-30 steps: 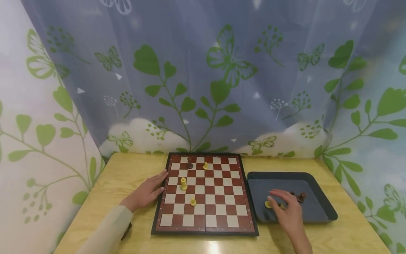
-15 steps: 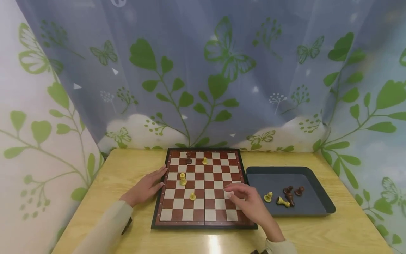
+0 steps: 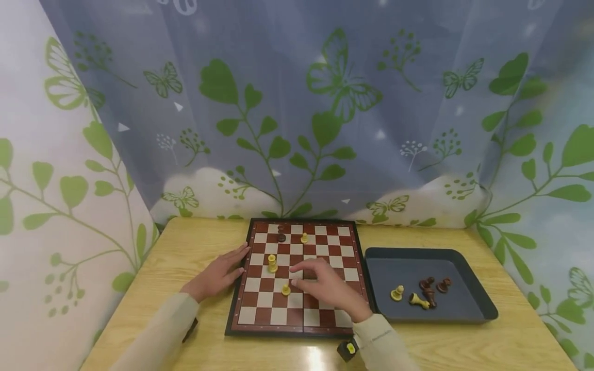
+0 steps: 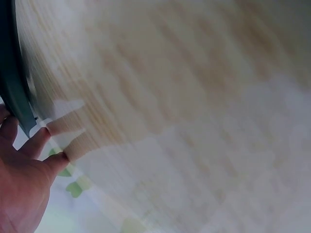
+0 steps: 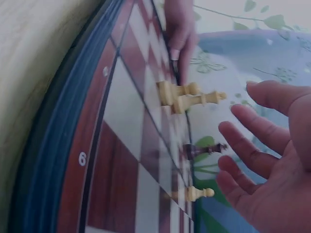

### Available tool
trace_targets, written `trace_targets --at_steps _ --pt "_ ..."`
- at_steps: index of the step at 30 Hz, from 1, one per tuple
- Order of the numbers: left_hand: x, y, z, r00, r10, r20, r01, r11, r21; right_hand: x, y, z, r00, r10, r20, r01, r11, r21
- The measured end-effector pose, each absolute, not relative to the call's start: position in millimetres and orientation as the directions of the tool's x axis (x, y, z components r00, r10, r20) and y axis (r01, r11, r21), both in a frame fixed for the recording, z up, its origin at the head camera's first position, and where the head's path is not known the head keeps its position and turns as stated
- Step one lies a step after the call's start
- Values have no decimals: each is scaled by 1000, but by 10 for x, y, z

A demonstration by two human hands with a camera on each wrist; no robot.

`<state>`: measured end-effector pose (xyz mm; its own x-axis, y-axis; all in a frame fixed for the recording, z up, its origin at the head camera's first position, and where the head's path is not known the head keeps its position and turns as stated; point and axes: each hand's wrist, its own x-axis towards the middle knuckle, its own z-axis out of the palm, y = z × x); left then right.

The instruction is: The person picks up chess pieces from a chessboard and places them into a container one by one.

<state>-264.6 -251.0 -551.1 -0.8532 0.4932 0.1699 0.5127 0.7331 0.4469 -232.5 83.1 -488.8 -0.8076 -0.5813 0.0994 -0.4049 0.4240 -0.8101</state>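
Note:
My left hand (image 3: 215, 273) rests beside the chessboard (image 3: 320, 314), its fingertips on the dark left edge. In the left wrist view, the fingers (image 4: 36, 145) reach that edge. My right hand (image 3: 327, 283) hovers over the board, holding nothing, with thumb and fingers apart. Just left of its fingertips stands a yellow pawn (image 3: 285, 290). A taller yellow chess piece (image 3: 272, 264) stands farther back, also seen upright in the right wrist view as a crowned piece (image 5: 201, 100). Near the far edge stand a dark chess piece (image 3: 281, 235) and another yellow pawn (image 3: 303, 238).
A dark grey tray (image 3: 468, 304) sits right of the board. In it are an upright yellow pawn (image 3: 397, 293), a yellow piece lying down (image 3: 419, 301) and several dark brown pieces (image 3: 429, 295). Behind the wooden table (image 3: 185, 242) hangs a leaf-patterned curtain (image 3: 264, 154).
My right hand has moved left from over the tray, across the board, to beside the front yellow pawn. My left hand has stayed at the board's left edge. The pieces stand as before.

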Motion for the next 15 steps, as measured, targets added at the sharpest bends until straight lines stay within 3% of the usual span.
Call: trace_targets --at_steps 4,10,15 --pt "-2633 -2520 -5507 -846 497 191 526 720 453 -2419 713 -4927 -780 -618 99 -464 465 -754" --pt "-2644 -2517 -5516 -819 516 253 573 702 424 -2457 645 -4953 -795 -599 91 -469 514 -718" --pt "-2629 -2508 -5476 -828 511 230 557 706 437 -2448 638 -4972 -802 -592 85 -471 539 -698"
